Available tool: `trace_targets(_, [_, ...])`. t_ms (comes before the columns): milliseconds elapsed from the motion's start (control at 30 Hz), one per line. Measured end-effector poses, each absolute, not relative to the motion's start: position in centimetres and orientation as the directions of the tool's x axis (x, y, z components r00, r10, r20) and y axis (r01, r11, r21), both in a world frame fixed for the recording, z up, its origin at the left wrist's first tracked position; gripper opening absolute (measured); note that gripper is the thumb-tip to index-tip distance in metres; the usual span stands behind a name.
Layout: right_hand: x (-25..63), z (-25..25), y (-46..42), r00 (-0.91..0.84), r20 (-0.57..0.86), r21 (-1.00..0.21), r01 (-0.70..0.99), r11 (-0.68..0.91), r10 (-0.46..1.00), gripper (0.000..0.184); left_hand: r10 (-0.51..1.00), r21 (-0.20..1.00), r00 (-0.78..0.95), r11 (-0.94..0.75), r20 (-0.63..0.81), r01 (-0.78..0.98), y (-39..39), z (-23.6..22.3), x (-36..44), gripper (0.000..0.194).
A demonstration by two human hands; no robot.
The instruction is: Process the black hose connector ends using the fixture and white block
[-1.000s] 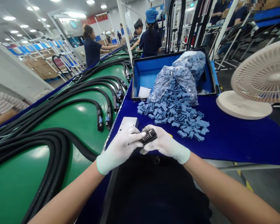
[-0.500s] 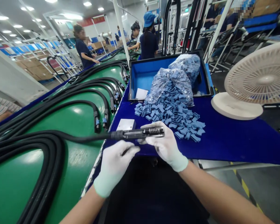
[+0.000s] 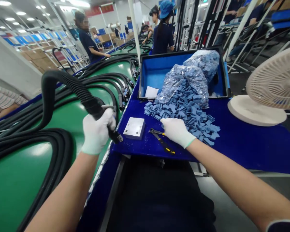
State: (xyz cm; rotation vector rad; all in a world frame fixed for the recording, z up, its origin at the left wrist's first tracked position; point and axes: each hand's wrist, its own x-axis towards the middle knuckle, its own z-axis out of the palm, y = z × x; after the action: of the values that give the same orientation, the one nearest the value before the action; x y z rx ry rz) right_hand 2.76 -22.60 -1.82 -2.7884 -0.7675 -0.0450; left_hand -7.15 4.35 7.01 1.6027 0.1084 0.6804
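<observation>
My left hand (image 3: 98, 130), in a white glove, is closed round the end of a thick black corrugated hose (image 3: 79, 88). A dark connector with a coiled spring-like tip (image 3: 117, 135) sticks out below that hand, pointing down to the right. My right hand (image 3: 176, 130), also gloved, has its fingers curled at the near left edge of a heap of small blue plastic clips (image 3: 195, 117). Its fingertips are hidden. Pincers with black and yellow handles (image 3: 163, 143) lie spread on the blue tabletop, one handle running under my right hand. A silver metal block (image 3: 134, 127) sits between my hands.
Several black hoses (image 3: 50, 141) lie along the green bench (image 3: 84, 119) at left. Behind the clips, a blue bin (image 3: 151, 69) holds plastic bags of clips (image 3: 203, 64). A beige fan (image 3: 277, 77) stands at right. Several people (image 3: 90, 42) stand farther back.
My right hand has let go of the connector and moved right to the clips and pincers. My left hand now grips the hose end, which has swung left and tilted, uncovering the metal block.
</observation>
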Motion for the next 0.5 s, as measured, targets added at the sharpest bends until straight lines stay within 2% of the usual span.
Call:
trace_targets(67, [3.0,-2.1,-22.6,0.857,0.108,-0.248,0.514,-0.821,0.504,0.023,0.407,0.900,0.805,-0.255,0.432,-0.354,4.3,7.1,-5.1,0.015])
trace_targets(133, [2.8,-2.2,-22.8,0.844,0.138,-0.315,0.534,-0.785,0.519,0.021,0.395,0.889,0.801,-0.281,0.451,-0.362,4.5,6.7,-3.3,0.015])
trace_targets(267, [2.0,-1.9,-23.3,0.784,0.261,-0.624,0.582,-0.521,0.563,0.021,0.401,0.904,0.815,-0.265,0.419,-0.335,5.0,5.2,-1.7,0.017])
trace_targets(333, [1.5,-1.6,-23.0,0.770,0.266,-0.722,0.558,-0.409,0.580,0.022,0.398,0.907,0.822,-0.281,0.408,-0.314,5.0,4.5,-1.6,0.018])
trace_targets(500, [0.6,-0.1,-20.0,0.761,0.252,-0.784,0.523,-0.336,0.598,0.016,0.466,0.871,0.774,-0.440,0.428,-0.217,4.2,3.7,-1.6,0.016])
